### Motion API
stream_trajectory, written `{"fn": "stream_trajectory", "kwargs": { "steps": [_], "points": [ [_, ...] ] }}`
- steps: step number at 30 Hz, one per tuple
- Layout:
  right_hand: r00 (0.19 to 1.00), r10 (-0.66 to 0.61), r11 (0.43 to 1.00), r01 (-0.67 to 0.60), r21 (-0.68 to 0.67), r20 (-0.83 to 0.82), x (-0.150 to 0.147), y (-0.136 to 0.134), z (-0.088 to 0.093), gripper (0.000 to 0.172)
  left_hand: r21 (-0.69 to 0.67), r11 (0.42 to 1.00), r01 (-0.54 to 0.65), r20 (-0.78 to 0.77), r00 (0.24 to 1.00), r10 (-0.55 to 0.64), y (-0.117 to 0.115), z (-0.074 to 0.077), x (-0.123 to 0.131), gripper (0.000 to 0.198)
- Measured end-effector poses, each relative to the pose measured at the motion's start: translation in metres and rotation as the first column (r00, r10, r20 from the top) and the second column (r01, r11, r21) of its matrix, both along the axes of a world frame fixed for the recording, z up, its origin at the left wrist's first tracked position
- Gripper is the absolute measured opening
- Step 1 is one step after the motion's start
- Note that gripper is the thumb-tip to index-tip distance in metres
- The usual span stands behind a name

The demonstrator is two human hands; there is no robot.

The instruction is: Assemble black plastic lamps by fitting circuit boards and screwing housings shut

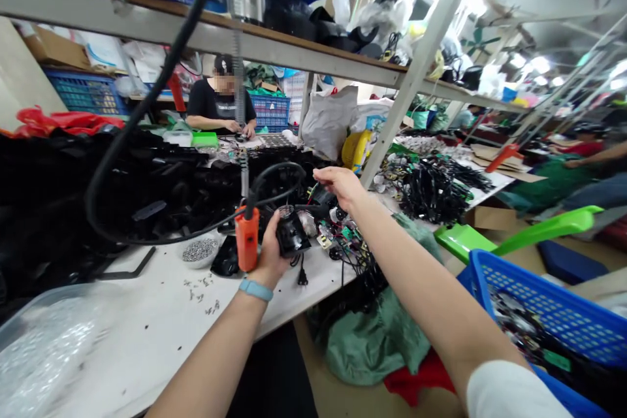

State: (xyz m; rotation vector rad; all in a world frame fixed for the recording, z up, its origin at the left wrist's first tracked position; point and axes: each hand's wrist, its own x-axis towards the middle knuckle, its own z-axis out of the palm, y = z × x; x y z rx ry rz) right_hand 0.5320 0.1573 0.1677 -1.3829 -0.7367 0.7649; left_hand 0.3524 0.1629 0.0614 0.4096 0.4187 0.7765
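Note:
My left hand (268, 260) grips a black plastic housing (292, 233) from below. An orange corded electric screwdriver (247, 238) hangs against the side of that hand, its black cable (274, 176) looping up and over. My right hand (340, 186) is raised just above and right of the housing, fingers extended and holding nothing. Below it lies a tangle of small circuit boards and wires (337, 241). A black power plug (302, 277) rests on the white workbench (147, 333) under my left hand.
A dish of screws (200, 252) sits left of my hands, with loose screws (198, 294) nearby. Black parts heap along the bench (98, 189) and beyond (434, 189). A low shelf (196, 26) crosses overhead. A blue basket of parts (553, 307) stands at right; a co-worker (220, 101) sits opposite.

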Motion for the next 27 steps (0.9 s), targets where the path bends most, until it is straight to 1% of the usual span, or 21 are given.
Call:
{"fn": "stream_trajectory", "kwargs": {
  "steps": [2, 5, 9, 13, 16, 19, 23, 27],
  "points": [
    [0.999, -0.025, 0.999, 0.024, -0.033, -0.022, 0.004, -0.008, -0.011, 0.026, -0.008, 1.000, -0.012, -0.007, 1.000, 0.012, 0.005, 0.003, -0.008, 0.033],
    [0.998, -0.028, 0.997, 0.023, -0.076, -0.062, 0.003, -0.018, -0.025, 0.029, -0.009, 1.000, -0.006, -0.003, 1.000, 0.006, 0.011, 0.010, -0.025, 0.037],
    [0.997, -0.012, 0.996, 0.006, -0.093, -0.071, -0.006, -0.028, -0.038, 0.032, 0.010, 1.000, -0.020, -0.015, 1.000, 0.020, 0.015, 0.015, -0.045, 0.040],
    [0.999, -0.008, 0.997, 0.005, -0.077, -0.049, -0.016, -0.032, -0.046, 0.033, 0.045, 0.998, -0.047, -0.089, 0.995, 0.051, 0.014, 0.012, -0.056, 0.034],
    [1.000, -0.014, 0.998, 0.013, -0.055, -0.020, -0.021, -0.033, -0.049, 0.037, 0.042, 0.998, -0.053, -0.123, 0.991, 0.058, 0.012, 0.007, -0.061, 0.033],
    [1.000, -0.023, 0.999, 0.023, -0.032, -0.003, -0.025, -0.036, -0.048, 0.041, 0.037, 0.999, -0.036, -0.145, 0.989, 0.041, 0.014, 0.001, -0.065, 0.035],
    [0.999, -0.031, 0.999, 0.031, -0.009, -0.005, -0.030, -0.043, -0.035, 0.041, 0.043, 0.999, 0.015, -0.181, 0.983, -0.007, 0.017, -0.007, -0.071, 0.037],
    [0.999, -0.004, 1.000, 0.004, 0.000, -0.052, -0.042, -0.046, -0.020, 0.039, 0.072, 0.986, 0.149, -0.229, 0.965, -0.129, 0.016, -0.012, -0.081, 0.038]
  ]
}}
